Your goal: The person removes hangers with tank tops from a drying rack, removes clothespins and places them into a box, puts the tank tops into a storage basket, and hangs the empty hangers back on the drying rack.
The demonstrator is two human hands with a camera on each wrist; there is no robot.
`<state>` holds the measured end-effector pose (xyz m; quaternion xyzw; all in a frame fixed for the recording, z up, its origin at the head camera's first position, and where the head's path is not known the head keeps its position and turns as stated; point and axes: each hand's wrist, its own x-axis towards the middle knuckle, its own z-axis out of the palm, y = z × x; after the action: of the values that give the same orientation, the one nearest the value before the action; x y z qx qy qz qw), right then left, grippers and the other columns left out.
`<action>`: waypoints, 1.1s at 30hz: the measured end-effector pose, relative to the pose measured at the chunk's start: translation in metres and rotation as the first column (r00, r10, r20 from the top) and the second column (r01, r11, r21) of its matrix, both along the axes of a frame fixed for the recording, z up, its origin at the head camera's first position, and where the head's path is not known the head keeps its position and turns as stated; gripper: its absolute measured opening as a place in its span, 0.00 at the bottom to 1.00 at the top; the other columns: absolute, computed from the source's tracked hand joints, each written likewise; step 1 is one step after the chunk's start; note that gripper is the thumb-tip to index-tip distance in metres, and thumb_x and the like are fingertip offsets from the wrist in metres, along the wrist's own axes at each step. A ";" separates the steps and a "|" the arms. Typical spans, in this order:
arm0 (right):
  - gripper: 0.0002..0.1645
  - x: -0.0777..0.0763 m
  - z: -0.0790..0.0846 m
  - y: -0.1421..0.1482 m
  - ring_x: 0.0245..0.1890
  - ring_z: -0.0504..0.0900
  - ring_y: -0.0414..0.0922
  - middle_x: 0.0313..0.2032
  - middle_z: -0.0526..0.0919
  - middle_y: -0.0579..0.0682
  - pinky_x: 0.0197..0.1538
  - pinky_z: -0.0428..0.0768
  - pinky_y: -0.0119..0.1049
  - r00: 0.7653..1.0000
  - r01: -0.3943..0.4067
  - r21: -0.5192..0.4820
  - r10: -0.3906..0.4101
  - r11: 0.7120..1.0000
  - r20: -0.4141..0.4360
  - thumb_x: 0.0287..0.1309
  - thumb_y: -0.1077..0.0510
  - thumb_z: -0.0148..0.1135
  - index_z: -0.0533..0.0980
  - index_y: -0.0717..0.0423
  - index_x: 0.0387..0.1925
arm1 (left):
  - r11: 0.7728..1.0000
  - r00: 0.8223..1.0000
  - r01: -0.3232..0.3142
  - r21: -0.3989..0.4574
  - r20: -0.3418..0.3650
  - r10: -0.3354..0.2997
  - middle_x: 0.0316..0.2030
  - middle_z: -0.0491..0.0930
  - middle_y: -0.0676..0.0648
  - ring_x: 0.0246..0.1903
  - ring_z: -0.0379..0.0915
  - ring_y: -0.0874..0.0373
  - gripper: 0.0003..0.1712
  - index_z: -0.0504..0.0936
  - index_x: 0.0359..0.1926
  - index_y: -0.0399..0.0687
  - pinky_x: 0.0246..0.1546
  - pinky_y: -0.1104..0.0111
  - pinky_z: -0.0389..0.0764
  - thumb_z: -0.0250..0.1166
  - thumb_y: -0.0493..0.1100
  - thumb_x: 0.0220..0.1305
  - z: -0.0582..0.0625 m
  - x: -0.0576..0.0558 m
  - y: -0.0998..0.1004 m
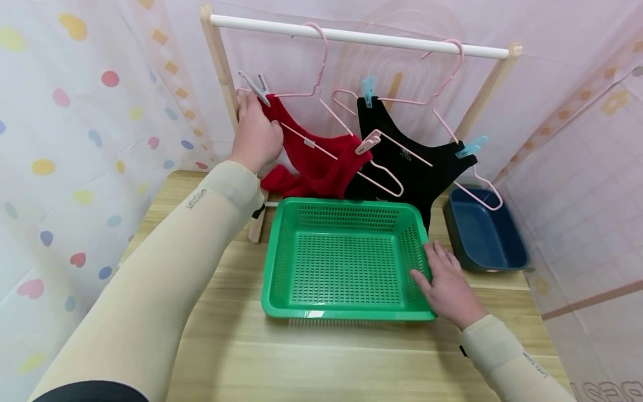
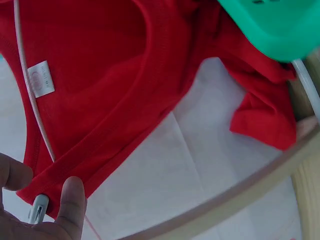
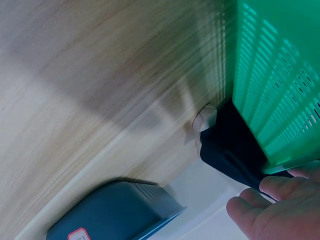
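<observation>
A red sleeveless top hangs on a pink hanger, with a grey clothespin at its left strap and a pink clothespin at its right. My left hand holds the left strap, thumb and finger on either side of the clothespin in the left wrist view. My right hand rests on the right rim of a green perforated basket, its fingers loosely extended along the edge. Nothing lies in the basket.
A black sleeveless top hangs to the right, with blue clothespins on its straps. The white rod has wooden side posts. A dark blue bin stands right of the basket on the wooden table.
</observation>
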<state>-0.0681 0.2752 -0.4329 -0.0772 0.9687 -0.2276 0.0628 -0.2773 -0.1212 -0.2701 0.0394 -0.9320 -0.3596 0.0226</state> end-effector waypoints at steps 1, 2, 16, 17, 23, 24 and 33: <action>0.47 0.000 0.000 0.000 0.79 0.46 0.76 0.81 0.47 0.74 0.76 0.53 0.72 1.000 0.000 0.000 0.000 1.000 0.001 0.80 0.41 0.52 0.50 0.68 0.81 | 1.000 1.000 -0.008 0.017 0.002 0.008 0.85 0.19 0.48 0.85 0.27 0.52 0.49 0.24 0.84 0.47 0.76 0.59 0.64 0.45 0.46 0.77 0.001 -0.002 0.001; 0.47 0.000 0.001 0.000 0.79 0.46 0.76 0.81 0.47 0.74 0.76 0.53 0.72 1.000 0.000 0.001 0.000 1.000 0.002 0.80 0.41 0.52 0.50 0.68 0.81 | 0.999 1.000 -0.013 0.031 0.007 0.012 0.85 0.19 0.49 0.85 0.28 0.53 0.48 0.24 0.84 0.47 0.76 0.60 0.64 0.44 0.46 0.77 0.002 -0.005 0.001; 0.47 0.000 0.003 -0.004 0.79 0.47 0.75 0.81 0.48 0.74 0.76 0.54 0.71 1.000 0.005 0.013 -0.005 1.000 -0.013 0.80 0.41 0.52 0.51 0.68 0.81 | 0.998 0.999 -0.020 -0.061 0.047 0.022 0.85 0.20 0.45 0.85 0.37 0.48 0.40 0.48 0.83 0.42 0.73 0.61 0.70 0.48 0.43 0.74 0.005 -0.024 0.003; 0.47 0.000 0.002 -0.004 0.79 0.48 0.75 0.80 0.48 0.74 0.76 0.54 0.71 1.000 0.006 0.014 -0.006 1.000 -0.014 0.80 0.41 0.53 0.51 0.68 0.81 | 0.998 0.999 -0.016 -0.067 0.046 0.019 0.85 0.21 0.45 0.85 0.38 0.48 0.39 0.51 0.82 0.42 0.75 0.61 0.68 0.48 0.43 0.75 0.005 -0.024 0.004; 0.47 0.000 0.001 -0.003 0.79 0.47 0.75 0.81 0.49 0.74 0.76 0.53 0.71 1.000 0.010 0.014 -0.010 1.000 -0.017 0.80 0.41 0.53 0.51 0.67 0.81 | 0.997 0.999 -0.008 -0.079 0.044 0.012 0.84 0.42 0.43 0.74 0.64 0.41 0.29 0.62 0.75 0.41 0.72 0.57 0.72 0.47 0.45 0.77 0.003 -0.022 0.009; 0.47 0.000 0.001 -0.004 0.79 0.47 0.75 0.81 0.49 0.74 0.76 0.54 0.71 1.000 0.011 0.014 -0.011 1.000 -0.017 0.80 0.41 0.53 0.51 0.67 0.81 | 0.997 0.999 -0.010 -0.080 0.041 0.013 0.81 0.49 0.42 0.69 0.67 0.40 0.28 0.64 0.73 0.41 0.69 0.56 0.74 0.47 0.45 0.77 0.003 -0.022 0.009; 0.47 0.000 0.001 -0.006 0.79 0.48 0.75 0.81 0.48 0.73 0.76 0.55 0.71 1.000 0.020 0.016 -0.019 1.000 -0.013 0.80 0.41 0.53 0.51 0.67 0.81 | 0.994 0.999 0.024 -0.110 0.035 -0.020 0.63 0.72 0.40 0.61 0.65 0.46 0.23 0.68 0.68 0.42 0.64 0.57 0.73 0.51 0.42 0.77 0.006 -0.025 0.010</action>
<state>-0.0680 0.2695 -0.4318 -0.0688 0.9715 -0.2199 0.0548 -0.3022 -0.1113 -0.2639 0.0339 -0.9512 -0.3067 0.0047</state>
